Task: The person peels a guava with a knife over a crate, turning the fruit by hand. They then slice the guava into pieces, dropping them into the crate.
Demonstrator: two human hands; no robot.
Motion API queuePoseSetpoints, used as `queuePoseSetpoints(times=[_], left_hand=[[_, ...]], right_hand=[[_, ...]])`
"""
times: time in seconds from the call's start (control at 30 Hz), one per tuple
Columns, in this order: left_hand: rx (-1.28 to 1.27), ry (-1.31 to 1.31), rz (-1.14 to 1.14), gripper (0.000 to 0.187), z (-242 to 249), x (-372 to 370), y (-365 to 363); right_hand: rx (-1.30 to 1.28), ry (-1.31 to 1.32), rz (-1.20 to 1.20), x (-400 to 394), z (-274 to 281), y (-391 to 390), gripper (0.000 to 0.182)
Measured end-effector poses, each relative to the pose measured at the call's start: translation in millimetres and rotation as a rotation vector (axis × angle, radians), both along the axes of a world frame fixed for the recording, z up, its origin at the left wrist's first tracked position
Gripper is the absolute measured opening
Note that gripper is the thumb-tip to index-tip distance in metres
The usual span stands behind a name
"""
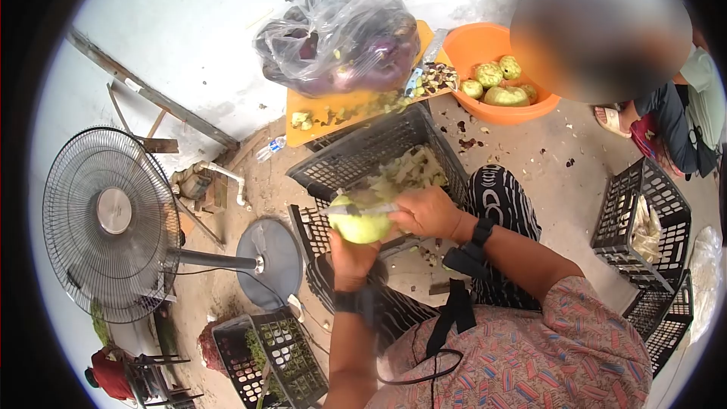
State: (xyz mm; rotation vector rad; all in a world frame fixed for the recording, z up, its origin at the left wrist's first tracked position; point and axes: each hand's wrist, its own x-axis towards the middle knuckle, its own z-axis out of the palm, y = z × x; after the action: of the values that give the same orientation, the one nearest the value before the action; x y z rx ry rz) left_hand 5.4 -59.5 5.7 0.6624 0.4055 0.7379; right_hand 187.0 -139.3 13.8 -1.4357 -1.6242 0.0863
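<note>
A round pale green vegetable (360, 226) rests in my left hand (351, 257), whose fingers hold it from below. My right hand (429, 213) is closed round the handle of a knife (371, 209), and the blade lies across the top of the vegetable. The blade and the vegetable's upper edge are a little blurred. Just beyond both hands, a black crate (352, 148) holds pale green peelings (413, 170).
An orange board (303, 130) bears a plastic bag (341, 42) of dark purple produce. Peeled vegetables lie in an orange basin (473, 38). A fan (113, 212) stands left, crates (644, 220) right. Another person (670, 121) sits at the upper right.
</note>
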Motion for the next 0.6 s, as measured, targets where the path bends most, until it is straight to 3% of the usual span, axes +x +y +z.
queuePoseSetpoints(times=[0.03,0.17,0.33,0.6], left_hand=[[0.145,-0.028,0.021,0.074,-6.5,-0.2,-0.3],[0.226,-0.074,0.030,0.068,-17.8,-2.2,3.9],[0.083,-0.023,0.176,0.064,-7.9,3.7,1.5],[-0.053,-0.019,0.167,0.071,4.1,-2.4,7.8]], right_hand=[[-0.001,0.001,-0.001,-1.9,-2.2,-0.1,0.031],[-0.015,0.006,-0.036,-9.4,-7.2,1.0,0.028],[-0.006,0.020,-0.019,-10.2,-3.4,0.3,0.032],[-0.098,-0.051,-0.004,-3.8,-6.9,-2.8,0.032]])
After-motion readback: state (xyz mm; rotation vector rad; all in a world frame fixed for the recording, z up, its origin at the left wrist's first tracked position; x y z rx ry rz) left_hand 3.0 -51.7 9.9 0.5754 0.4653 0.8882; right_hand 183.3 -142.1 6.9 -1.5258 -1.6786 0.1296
